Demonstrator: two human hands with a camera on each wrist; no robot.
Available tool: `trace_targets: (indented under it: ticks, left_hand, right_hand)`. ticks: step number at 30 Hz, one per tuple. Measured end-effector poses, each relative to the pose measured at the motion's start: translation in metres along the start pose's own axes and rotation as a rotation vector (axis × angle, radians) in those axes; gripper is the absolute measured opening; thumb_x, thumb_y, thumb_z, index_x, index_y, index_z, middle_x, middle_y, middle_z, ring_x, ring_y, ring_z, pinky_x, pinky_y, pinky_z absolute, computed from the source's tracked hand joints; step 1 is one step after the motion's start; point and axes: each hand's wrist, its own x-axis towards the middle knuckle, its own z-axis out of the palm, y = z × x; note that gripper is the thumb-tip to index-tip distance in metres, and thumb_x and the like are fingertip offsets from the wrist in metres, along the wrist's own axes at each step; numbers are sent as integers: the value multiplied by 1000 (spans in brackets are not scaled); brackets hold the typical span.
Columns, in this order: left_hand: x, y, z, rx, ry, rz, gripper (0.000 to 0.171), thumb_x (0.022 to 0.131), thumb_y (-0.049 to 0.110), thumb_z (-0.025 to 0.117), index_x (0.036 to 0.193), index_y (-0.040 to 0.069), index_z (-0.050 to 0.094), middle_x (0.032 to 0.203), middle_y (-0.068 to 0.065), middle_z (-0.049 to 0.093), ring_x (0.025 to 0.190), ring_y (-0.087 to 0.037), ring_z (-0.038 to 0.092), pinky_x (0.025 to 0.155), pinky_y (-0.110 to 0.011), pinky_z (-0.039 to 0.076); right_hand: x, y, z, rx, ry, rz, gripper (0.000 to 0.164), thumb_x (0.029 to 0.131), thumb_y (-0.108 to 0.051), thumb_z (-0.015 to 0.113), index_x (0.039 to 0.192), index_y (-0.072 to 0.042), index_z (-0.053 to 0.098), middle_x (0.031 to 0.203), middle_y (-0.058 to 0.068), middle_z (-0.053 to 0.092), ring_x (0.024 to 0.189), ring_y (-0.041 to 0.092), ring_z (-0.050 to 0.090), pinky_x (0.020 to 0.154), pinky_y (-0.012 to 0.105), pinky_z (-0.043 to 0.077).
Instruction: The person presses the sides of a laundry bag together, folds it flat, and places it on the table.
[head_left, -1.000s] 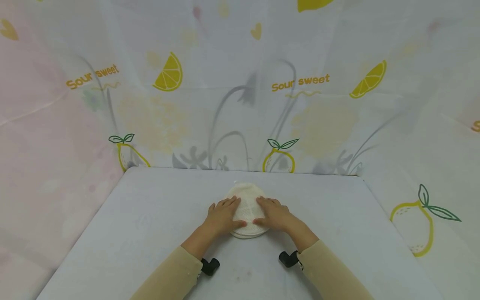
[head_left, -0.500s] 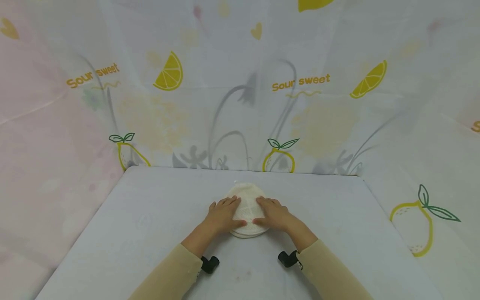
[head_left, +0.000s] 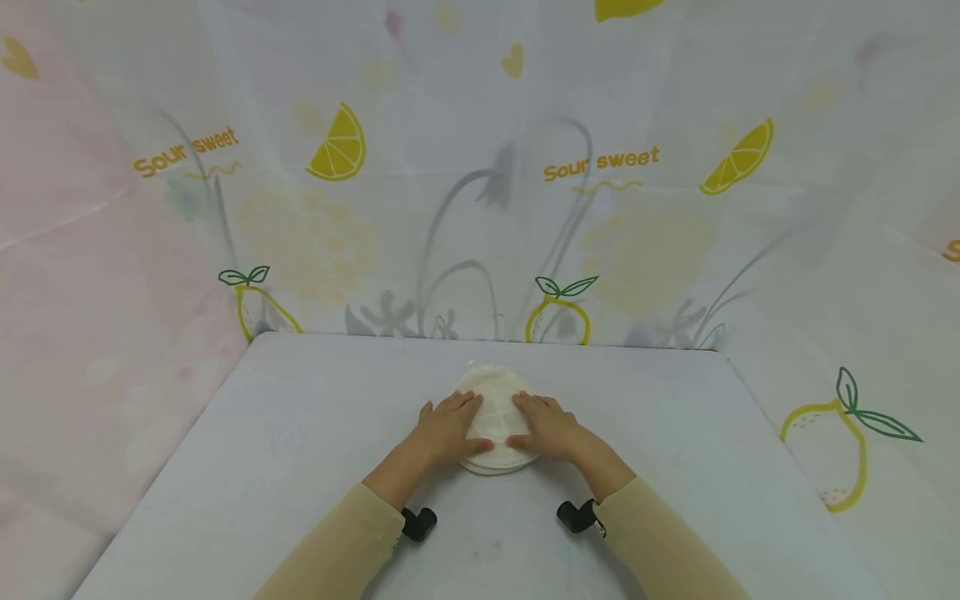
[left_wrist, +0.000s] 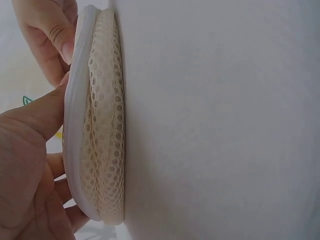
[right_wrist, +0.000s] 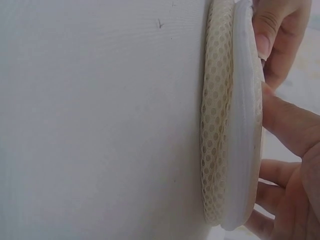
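A round, cream mesh bag (head_left: 498, 423) with a white trim band lies flattened on the white table. It looks like a mesh laundry bag. From the side, in the left wrist view, the honeycomb mesh (left_wrist: 106, 120) bulges in soft folds below the band (left_wrist: 75, 125). My left hand (head_left: 446, 430) rests on its left part, thumb and fingers spread on top. Opposite it, my right hand (head_left: 551, 428) lies on the right part, thumb pointing inward. Both thumbs touch the upper face near the front, a short gap apart. The bag's underside is hidden.
The white table (head_left: 300, 450) extends around the bag, its far edge meeting a hanging cloth (head_left: 420, 233) printed with lemons. More cloth hangs at the left and right sides. A black wrist device (head_left: 576, 517) sits at each sleeve cuff.
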Motion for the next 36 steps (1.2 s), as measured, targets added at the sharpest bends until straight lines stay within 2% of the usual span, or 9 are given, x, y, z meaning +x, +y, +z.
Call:
trace_targets:
  ticks: [6,11,17,36]
  left_hand:
    - [1,-1,-2,2,-1,19,83,90,56,67,154,10,39,158,-12,38,145,-34,33,110,-66,28]
    - [-1,-2,-9,-12,-27,31,81,90,53,69,152,9,41,156,-13,40,144,-36,36,108,-65,32]
    - [-2,-3,-14,-44,-53,40,80,90,49,71,152,8,42,157,-13,40,144,-35,36,109,-67,29]
    - [3,-7,-3,-64,-20,11,81,88,51,72,153,12,42,157,-11,39,144,-34,35,112,-69,21]
  right_hand:
    - [0,0,-2,0,-8,-4,79,93,-45,69,154,-5,37,160,14,33,143,44,29,101,72,34]
    - [2,-2,-2,-1,-24,-2,80,93,-45,68,154,-5,36,161,14,32,144,43,29,102,70,34]
    - [1,-5,-3,-4,-22,6,80,92,-45,69,154,-4,37,160,15,32,143,43,30,101,70,36]
    - [2,-5,-1,-24,-11,14,79,93,-44,69,154,-5,36,160,14,33,143,43,31,101,69,36]
